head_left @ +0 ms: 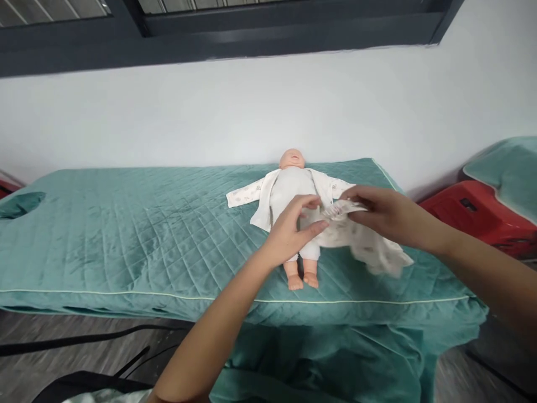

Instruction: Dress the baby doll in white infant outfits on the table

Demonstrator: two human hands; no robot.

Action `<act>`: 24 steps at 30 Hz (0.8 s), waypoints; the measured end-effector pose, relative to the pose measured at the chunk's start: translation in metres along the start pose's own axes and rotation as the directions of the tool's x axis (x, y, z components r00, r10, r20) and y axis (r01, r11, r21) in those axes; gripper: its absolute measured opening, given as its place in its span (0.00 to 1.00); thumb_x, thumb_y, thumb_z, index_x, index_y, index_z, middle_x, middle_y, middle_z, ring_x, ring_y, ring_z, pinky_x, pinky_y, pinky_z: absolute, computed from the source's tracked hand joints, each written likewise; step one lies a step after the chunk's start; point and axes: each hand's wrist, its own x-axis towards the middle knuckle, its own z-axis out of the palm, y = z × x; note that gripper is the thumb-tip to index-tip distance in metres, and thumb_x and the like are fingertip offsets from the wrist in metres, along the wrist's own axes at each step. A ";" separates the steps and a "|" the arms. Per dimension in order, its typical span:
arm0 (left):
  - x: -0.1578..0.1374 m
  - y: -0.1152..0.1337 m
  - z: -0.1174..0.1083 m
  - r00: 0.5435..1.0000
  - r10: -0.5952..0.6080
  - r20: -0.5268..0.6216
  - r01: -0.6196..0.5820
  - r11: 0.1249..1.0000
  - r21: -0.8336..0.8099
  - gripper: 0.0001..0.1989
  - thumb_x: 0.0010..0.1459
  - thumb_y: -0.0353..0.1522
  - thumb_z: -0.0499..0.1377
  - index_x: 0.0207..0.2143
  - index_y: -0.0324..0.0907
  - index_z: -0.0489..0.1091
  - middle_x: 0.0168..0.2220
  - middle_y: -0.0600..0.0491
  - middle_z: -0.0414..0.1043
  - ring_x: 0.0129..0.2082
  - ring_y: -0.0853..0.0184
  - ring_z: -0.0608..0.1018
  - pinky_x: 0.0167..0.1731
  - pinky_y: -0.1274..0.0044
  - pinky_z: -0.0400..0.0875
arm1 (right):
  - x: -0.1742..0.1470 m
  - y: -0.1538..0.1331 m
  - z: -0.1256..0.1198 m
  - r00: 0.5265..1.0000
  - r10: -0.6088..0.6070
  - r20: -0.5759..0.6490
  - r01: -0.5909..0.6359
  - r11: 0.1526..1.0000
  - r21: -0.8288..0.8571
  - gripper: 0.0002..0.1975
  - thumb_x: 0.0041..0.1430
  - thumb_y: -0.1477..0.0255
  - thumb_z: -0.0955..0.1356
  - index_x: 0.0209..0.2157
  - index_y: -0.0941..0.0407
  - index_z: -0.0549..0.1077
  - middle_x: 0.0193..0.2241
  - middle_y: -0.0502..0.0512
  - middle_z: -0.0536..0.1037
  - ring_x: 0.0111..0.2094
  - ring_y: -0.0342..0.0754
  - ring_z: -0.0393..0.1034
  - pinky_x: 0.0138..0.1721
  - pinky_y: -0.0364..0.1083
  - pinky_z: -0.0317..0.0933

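Note:
A baby doll with a white cloth body lies on its back, its head toward the wall and its bare feet toward me. It has on a white printed baby jacket, spread open at the front with the sleeves out to both sides. My right hand is closed on the bunched edge of a second white printed baby garment, whose lower part hangs blurred over the bed. Above the doll's lower body is my left hand, its thumb and fingers apart, close to the held garment.
The doll rests on a bed with a green quilted cover against a white wall. A dark window frame runs above. To the right stands a red plastic object beside another green cover. A face hole is at the left end.

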 end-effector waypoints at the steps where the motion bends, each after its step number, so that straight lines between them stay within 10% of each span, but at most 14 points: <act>1: 0.004 0.010 -0.003 1.000 0.008 0.026 -0.008 1.000 -0.005 0.18 0.59 0.36 0.64 0.52 0.45 0.69 0.52 0.48 0.74 0.53 0.60 0.76 0.50 0.71 0.72 | 0.005 -0.017 0.002 0.997 -0.021 0.071 0.016 0.997 0.074 0.07 0.54 0.70 0.72 0.37 0.53 0.77 0.30 0.48 0.78 0.29 0.46 0.69 0.29 0.44 0.62; 11: 0.039 0.072 -0.089 0.952 0.067 -0.299 -0.120 0.980 -0.161 0.05 0.56 0.26 0.63 0.36 0.40 0.74 0.28 0.57 0.71 0.22 0.76 0.71 0.22 0.83 0.66 | 0.051 -0.111 -0.007 0.931 -0.224 0.290 0.109 0.925 0.365 0.12 0.56 0.63 0.75 0.33 0.56 0.73 0.29 0.48 0.74 0.31 0.43 0.70 0.30 0.42 0.63; 14: 0.049 0.094 -0.110 0.956 0.077 -0.283 -0.158 0.948 -0.277 0.05 0.60 0.23 0.56 0.34 0.38 0.71 0.24 0.59 0.67 0.21 0.78 0.69 0.22 0.86 0.65 | 0.059 -0.126 -0.010 0.865 -0.337 0.372 0.151 0.882 0.447 0.16 0.58 0.58 0.73 0.34 0.57 0.75 0.27 0.47 0.73 0.28 0.42 0.71 0.30 0.41 0.63; 20: 0.036 0.105 -0.128 0.983 -0.102 -0.152 0.051 0.950 -0.309 0.10 0.57 0.34 0.66 0.29 0.38 0.70 0.25 0.57 0.67 0.31 0.67 0.81 0.29 0.77 0.75 | 0.072 -0.129 -0.004 0.945 -0.317 0.083 0.238 0.839 0.490 0.15 0.63 0.60 0.70 0.30 0.57 0.71 0.28 0.45 0.71 0.30 0.39 0.70 0.33 0.41 0.64; 24: 0.021 0.100 -0.121 0.995 -0.098 -0.019 0.094 0.983 -0.156 0.17 0.51 0.43 0.70 0.26 0.39 0.71 0.23 0.56 0.70 0.23 0.69 0.78 0.18 0.81 0.70 | 0.068 -0.116 0.008 0.955 -0.260 0.145 0.139 0.820 0.555 0.18 0.61 0.54 0.70 0.31 0.56 0.71 0.26 0.46 0.72 0.28 0.41 0.69 0.30 0.41 0.64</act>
